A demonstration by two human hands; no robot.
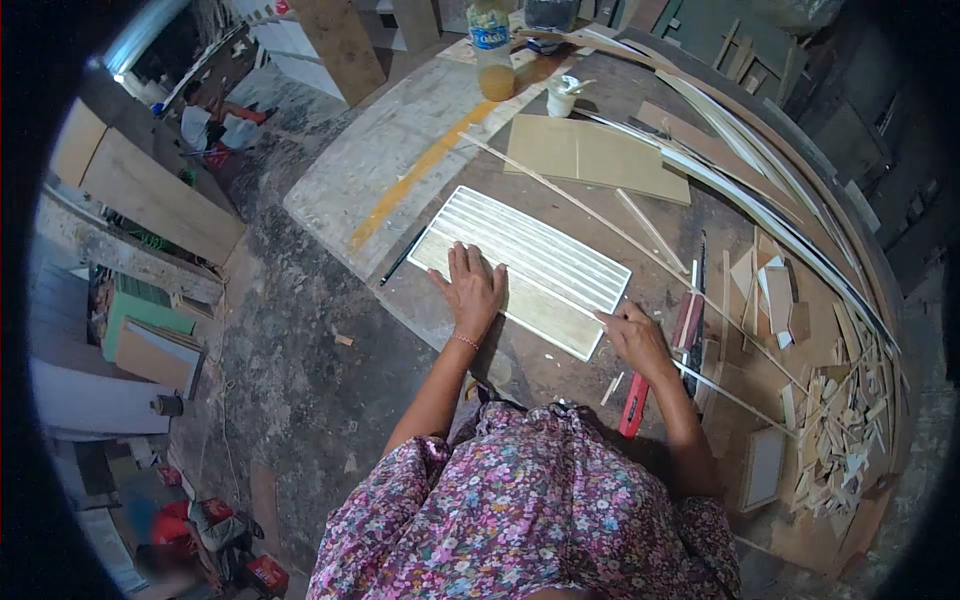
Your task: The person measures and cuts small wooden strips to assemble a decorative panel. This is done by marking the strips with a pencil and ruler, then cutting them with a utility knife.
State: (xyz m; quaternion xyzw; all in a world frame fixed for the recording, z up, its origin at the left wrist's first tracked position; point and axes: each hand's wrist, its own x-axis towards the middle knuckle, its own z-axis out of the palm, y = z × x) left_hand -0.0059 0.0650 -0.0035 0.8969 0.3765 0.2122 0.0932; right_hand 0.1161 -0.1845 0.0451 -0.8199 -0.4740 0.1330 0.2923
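A pale rectangular panel [520,268] with a white edge and several raised parallel strips lies flat on the work table [400,180]. My left hand [470,290] rests on the lower left part of the panel, fingers spread and palm down. At the panel's right edge is my right hand [632,338], its fingers bent in and closed near the end of a strip; whatever they hold is too small to make out. A dark pencil-like stick [402,258] lies by the panel's left corner. The red tool [633,405] is just below my right hand.
Beyond the panel are a tan board [590,155], a white cup [563,97] and a bottle [492,60]. Long thin strips [745,190] curve along the right side, above a pile of wood scraps [845,430]. People sit on the floor at left.
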